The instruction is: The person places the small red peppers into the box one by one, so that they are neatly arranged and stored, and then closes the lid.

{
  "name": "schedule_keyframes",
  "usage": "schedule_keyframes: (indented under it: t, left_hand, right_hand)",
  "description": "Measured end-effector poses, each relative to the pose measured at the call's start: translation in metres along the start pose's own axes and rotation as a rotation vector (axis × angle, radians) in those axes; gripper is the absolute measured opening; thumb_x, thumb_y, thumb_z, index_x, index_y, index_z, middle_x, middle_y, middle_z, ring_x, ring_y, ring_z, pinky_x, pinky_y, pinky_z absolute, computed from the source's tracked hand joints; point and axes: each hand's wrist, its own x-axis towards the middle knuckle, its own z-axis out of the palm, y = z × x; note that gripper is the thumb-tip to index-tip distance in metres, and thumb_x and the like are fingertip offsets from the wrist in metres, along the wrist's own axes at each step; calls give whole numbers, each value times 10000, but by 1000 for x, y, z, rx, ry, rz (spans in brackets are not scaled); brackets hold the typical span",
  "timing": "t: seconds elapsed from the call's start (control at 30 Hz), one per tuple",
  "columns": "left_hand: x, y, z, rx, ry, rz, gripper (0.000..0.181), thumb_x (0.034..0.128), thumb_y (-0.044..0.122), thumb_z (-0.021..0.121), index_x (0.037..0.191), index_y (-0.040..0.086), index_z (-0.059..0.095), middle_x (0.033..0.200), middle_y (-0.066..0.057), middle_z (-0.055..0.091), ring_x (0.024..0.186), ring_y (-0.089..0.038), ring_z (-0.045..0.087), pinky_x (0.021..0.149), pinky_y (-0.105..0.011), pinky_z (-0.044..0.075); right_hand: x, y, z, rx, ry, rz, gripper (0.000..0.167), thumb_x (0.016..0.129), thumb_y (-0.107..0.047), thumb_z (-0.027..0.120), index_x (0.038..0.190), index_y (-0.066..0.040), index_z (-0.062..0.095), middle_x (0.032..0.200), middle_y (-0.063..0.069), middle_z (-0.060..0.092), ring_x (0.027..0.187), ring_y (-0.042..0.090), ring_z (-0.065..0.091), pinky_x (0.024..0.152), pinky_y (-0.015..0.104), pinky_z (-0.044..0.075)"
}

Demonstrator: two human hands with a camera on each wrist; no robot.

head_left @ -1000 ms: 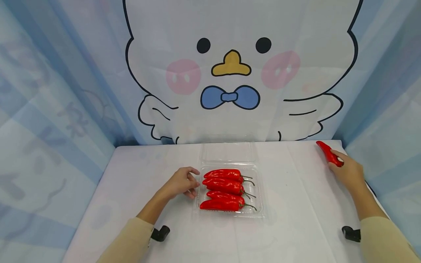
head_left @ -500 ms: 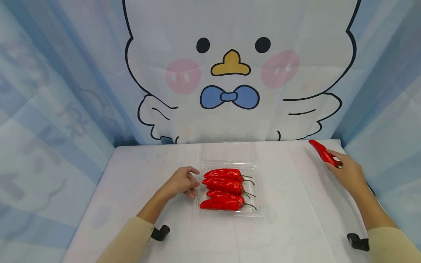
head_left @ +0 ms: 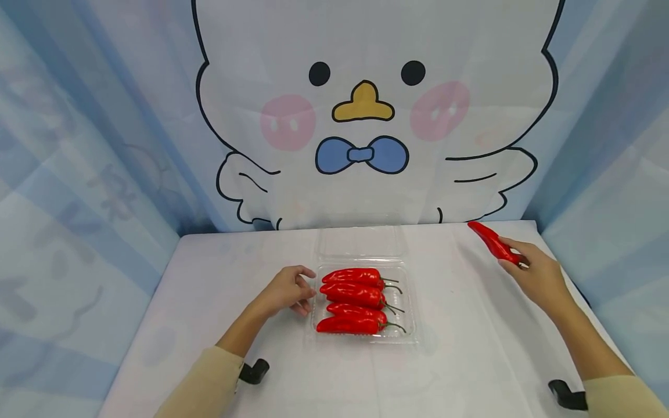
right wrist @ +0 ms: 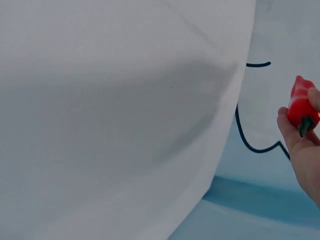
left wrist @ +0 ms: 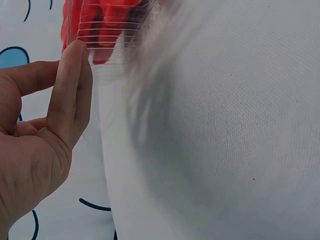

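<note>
A red chili pepper is gripped between the thumb and fingers of my right hand, above the table's far right part. Its tip points up and left in the head view, and its green stem shows in the right wrist view. A clear plastic clamshell box lies in mid-table with its lid folded back. Several red chili peppers lie side by side inside, stems to the right. My left hand rests at the box's left side, its fingertips against the ribbed wall.
A white cloth covers the table. Right behind its far edge hangs a curtain with a cartoon bird. Blue-and-white curtains stand close on both sides. Black camera mounts stick out from both forearms.
My right hand has moved left from the table's far right corner, carrying the chili pepper. The left hand and the box have kept their places.
</note>
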Motion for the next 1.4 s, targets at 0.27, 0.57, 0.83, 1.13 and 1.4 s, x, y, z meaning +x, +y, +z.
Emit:
schedule_keyframes:
  t: [0.27, 0.57, 0.83, 1.13, 1.4]
  left_hand:
    - [0, -2, -3, -20, -8, -2, 414, 949, 44, 706, 1342, 11, 579, 882, -131, 659, 588, -203, 693, 571, -313, 629]
    - [-1, -1, -1, -3, -1, 0, 419, 947, 55, 715, 1344, 17, 586, 883, -130, 665, 586, -202, 696, 573, -311, 629]
    - [1, -2, -1, -10, -6, 11, 422, 947, 52, 712, 1347, 16, 582, 882, -131, 660, 588, -206, 698, 572, -318, 631]
    - [3, -3, -1, -6, -7, 4, 429, 943, 60, 722, 1346, 18, 582, 889, -127, 662, 588, -206, 700, 569, -314, 629]
    - [3, -3, 0, 0, 0, -3, 430, 943, 63, 724, 1347, 25, 583, 885, -126, 662, 580, -208, 695, 565, -311, 626]
  right_hand:
    - [-4, -28, 6, 49, 2, -129, 591, 938, -82, 749, 1489, -71, 536, 1382, 278, 563, 1124, 484, 593, 797, 550, 621]
    - [-3, -59, 10, 79, -38, -231, 553, 922, -35, 753, 1447, -69, 581, 1348, 232, 597, 1116, 438, 631, 822, 531, 608]
    - [-2, -84, 17, 98, -84, -280, 542, 913, -48, 768, 1426, -84, 598, 1325, 199, 615, 1108, 390, 636, 816, 525, 627]
    - [-7, -105, 27, 138, -143, -330, 520, 911, -16, 754, 1407, -69, 610, 1311, 179, 631, 1097, 371, 660, 820, 477, 642]
    - [-10, -123, 36, 156, -211, -358, 485, 942, -30, 719, 1410, -100, 610, 1311, 147, 653, 1115, 341, 675, 855, 455, 640]
